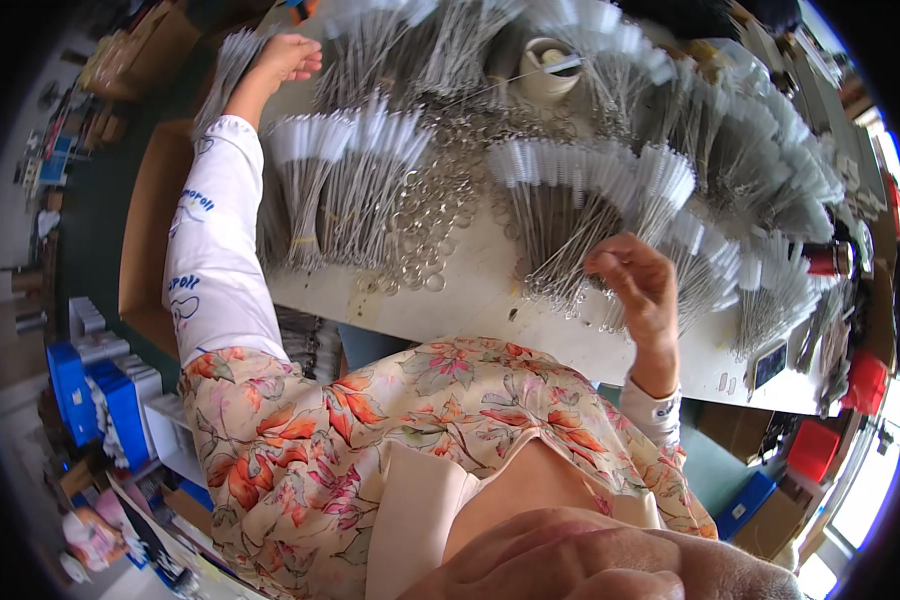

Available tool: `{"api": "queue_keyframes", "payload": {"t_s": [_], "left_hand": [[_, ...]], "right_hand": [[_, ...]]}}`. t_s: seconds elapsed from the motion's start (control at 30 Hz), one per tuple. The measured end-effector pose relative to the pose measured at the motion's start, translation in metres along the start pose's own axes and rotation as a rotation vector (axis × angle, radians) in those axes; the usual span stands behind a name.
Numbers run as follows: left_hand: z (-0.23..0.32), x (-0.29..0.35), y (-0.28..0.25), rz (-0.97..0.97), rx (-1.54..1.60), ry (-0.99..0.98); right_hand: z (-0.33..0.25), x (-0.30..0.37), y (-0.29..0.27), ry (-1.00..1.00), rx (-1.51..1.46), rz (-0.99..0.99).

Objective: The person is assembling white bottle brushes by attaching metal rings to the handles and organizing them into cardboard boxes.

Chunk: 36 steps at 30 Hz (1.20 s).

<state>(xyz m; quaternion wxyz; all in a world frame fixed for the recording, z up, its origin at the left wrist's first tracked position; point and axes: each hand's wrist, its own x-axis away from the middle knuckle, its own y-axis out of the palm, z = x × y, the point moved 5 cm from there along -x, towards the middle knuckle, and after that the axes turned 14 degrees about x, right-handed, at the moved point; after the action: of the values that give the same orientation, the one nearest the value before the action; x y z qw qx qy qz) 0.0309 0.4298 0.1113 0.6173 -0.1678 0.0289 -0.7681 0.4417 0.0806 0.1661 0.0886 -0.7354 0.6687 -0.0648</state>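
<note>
Head view, white cup (548,68) among wire brushes (570,215), right hand (642,290) pinching.

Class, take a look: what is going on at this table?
A person works at a white worktable heaped with thin wire brushes with white bristle tips and a pile of small metal rings. The left hand reaches far out onto a brush bundle; the right hand hovers, fingers pinched, above brushes near the table's front edge.

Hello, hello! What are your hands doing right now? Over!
Left hand stretched out, resting on a far bundle of wire brushes. Right hand pinching at brushes near the table edge. Loose metal rings between. Nothing blocking.
</note>
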Motion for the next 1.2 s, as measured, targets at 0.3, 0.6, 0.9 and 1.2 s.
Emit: {"api": "queue_keyframes", "payload": {"t_s": [0.3, 0.6, 0.9, 1.2], "left_hand": [[-0.023, -0.038, 0.009, 0.326, -0.143, -0.158], [0.140, 0.028, 0.112, 0.300, 0.225, 0.634], [0.081, -0.025, 0.195, 0.094, -0.519, 0.366], [0.078, -0.019, 0.184, 0.174, -0.417, 0.390]], "right_hand": [[-0.020, -0.018, -0.082, -0.002, 0.221, 0.193], [0.010, -0.180, -0.146, -0.088, 0.833, 0.232], [0.072, -0.297, -0.111, 0.075, 0.854, 0.264], [0.007, -0.261, -0.143, -0.343, 0.247, 0.838]]}}
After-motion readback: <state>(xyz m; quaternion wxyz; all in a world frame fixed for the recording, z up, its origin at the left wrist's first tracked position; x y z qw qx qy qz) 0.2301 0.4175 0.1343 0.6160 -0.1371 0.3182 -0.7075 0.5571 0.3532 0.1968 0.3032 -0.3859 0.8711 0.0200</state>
